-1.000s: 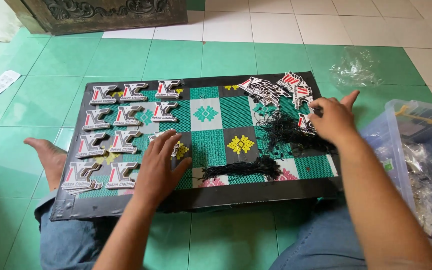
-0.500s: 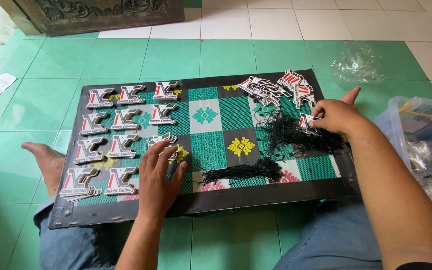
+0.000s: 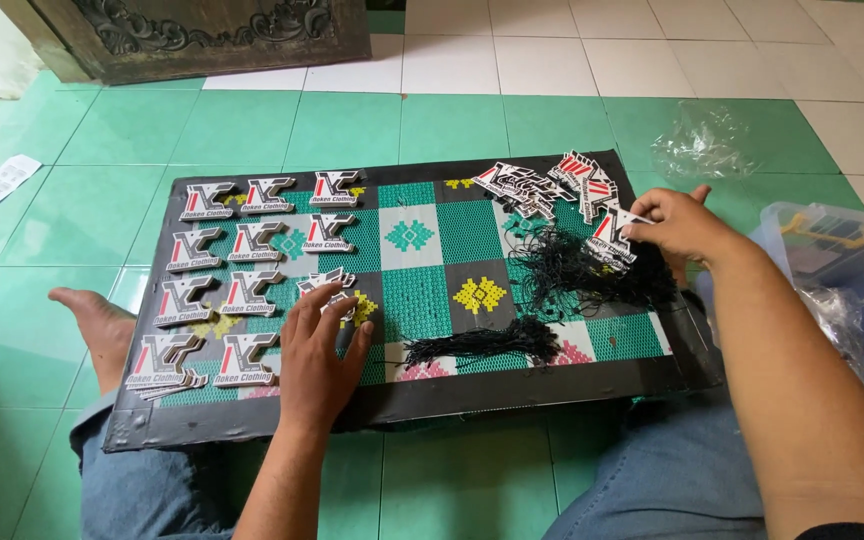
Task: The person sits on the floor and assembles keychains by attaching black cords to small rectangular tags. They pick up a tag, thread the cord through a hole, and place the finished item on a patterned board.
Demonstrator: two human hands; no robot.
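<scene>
On the woven mat (image 3: 422,300), left hand (image 3: 317,350) lay flat, open, fingertips on a hang tag (image 3: 327,283), while right hand (image 3: 680,225) pinched another hang tag (image 3: 612,230) above the black string pile (image 3: 577,270).

- My left hand (image 3: 317,345) lies flat, palm down, fingers spread and pointing away, forearm coming up from the near edge.
- My right hand (image 3: 680,225) reaches far right, fingers curled and pinching, arm stretched diagonally.
</scene>
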